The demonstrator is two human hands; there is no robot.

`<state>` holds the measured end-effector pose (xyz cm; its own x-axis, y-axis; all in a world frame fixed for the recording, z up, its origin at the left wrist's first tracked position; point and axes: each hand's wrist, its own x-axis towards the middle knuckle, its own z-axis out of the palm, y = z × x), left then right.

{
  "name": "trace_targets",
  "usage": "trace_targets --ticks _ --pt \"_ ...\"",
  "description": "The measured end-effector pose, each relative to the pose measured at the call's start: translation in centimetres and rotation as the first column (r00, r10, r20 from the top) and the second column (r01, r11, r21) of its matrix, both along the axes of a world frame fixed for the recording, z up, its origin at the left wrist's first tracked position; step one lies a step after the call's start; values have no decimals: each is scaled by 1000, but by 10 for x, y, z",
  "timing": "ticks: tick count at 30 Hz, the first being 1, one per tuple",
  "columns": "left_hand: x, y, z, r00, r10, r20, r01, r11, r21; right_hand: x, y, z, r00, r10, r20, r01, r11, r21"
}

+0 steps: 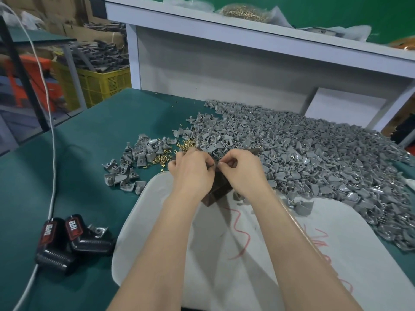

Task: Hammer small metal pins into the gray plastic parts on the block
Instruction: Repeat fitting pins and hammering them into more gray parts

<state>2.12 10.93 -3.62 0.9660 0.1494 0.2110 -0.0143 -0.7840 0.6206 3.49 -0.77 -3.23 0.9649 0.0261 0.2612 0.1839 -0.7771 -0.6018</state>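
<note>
A dark brown block (219, 187) stands at the far end of a white cloth (258, 254), mostly covered by my hands. My left hand (190, 171) has its fingers curled over the block's top, and my right hand (243, 170) pinches something small beside it; what each holds is hidden. A small heap of brass pins (162, 157) lies just left of the block. Loose gray plastic parts (128, 167) are scattered beyond the pins. No hammer is in view.
A big pile of gray plastic parts (314, 158) covers the green table (78, 153) on the right. Two black tape dispensers (71, 239) and a white cable (52, 153) lie at the left. A white shelf (224, 63) rises behind; a yellow crate (98, 84) stands beyond the table.
</note>
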Motion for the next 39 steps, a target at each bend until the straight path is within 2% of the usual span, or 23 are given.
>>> trace_targets --ticks 8,17,22,25,27,28,29,31,32,39 --pt "-3 0 1 1000 -15 18 15 1000 -2 1 5 17 996 12 -92 -30 980 -198" --pt "-2 0 0 999 -25 32 25 1000 7 4 5 25 987 29 -155 -63 974 -218" --pt "-2 0 -1 999 -22 39 22 1000 -4 3 3 21 987 37 -157 -68 978 -198" --pt "-2 1 -1 999 -15 35 16 1000 -15 -1 -7 18 990 62 -129 -71 995 -68" --pt "-1 1 -1 999 -21 28 21 1000 -17 -4 -21 16 993 -44 -112 47 999 22" --pt "-1 1 -1 999 -26 23 27 999 -19 -6 -29 16 986 -124 -114 123 992 -13" --pt "-1 1 -1 999 -29 19 30 999 -21 -9 -36 15 970 -202 -134 185 974 -127" --pt "0 0 -1 1000 -28 11 29 999 -19 -13 -45 11 933 -312 -181 225 896 -383" --pt "0 0 -1 1000 -25 7 25 1000 -17 -14 -46 9 917 -339 -210 223 872 -436" --pt "1 0 -3 1000 4 5 -4 999 -36 -14 -52 13 920 -272 -283 183 935 -303"
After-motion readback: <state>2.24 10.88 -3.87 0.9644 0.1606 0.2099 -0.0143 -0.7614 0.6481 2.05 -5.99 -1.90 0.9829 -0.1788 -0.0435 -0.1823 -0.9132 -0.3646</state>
